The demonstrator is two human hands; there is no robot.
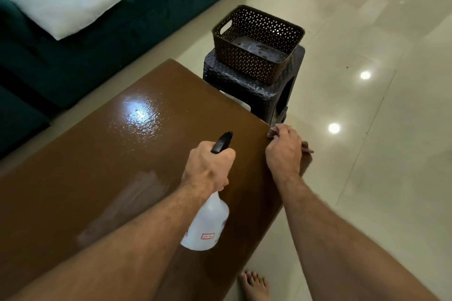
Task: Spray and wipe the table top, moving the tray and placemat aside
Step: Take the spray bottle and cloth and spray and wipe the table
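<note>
- The spray bottle (208,225) hangs over the bench (97,154), gripped at the neck by the left hand (208,166); its long axis runs away from the person, black nozzle (222,142) aimed at the wet, glossy far half.
- The right hand (283,149) clenches a cloth (272,132) at the bench edge, probably ready to wipe.
- Beyond, a woven basket (256,41) sits on a stool (256,90).

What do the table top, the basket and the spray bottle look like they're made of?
Table top: glossy brown, probably lacquered wood or laminate; it mirrors the ceiling light.
Basket: dark moulded plastic, judging by its regular perforations.
Spray bottle: translucent white plastic with a black trigger head.
</note>
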